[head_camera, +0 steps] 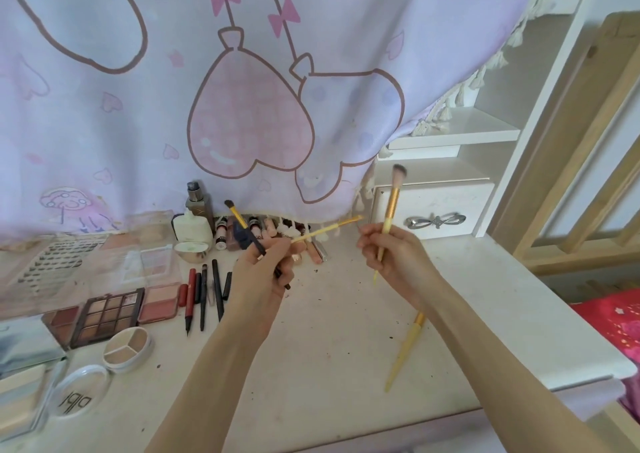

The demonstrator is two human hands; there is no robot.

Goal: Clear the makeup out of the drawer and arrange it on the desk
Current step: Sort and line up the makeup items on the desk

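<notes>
My left hand [266,265] grips two makeup brushes above the white desk [329,348]: a black-handled brush [242,227] pointing up-left and a thin yellow brush [329,229] pointing right. My right hand [388,255] holds a yellow-handled powder brush [391,203] upright, bristles up. Another yellow brush [405,348] lies on the desk under my right forearm. Eyeshadow palettes [107,315], pencils [204,293], round compacts [128,348] and lip tubes [270,230] sit along the left and back of the desk.
A pastel balloon-print cloth [242,88] hangs behind the desk. A small white drawer with a silver bow handle [434,222] stands shut at the back right under white shelves. A lotion bottle [192,230] and a tall bottle [199,203] stand at the back.
</notes>
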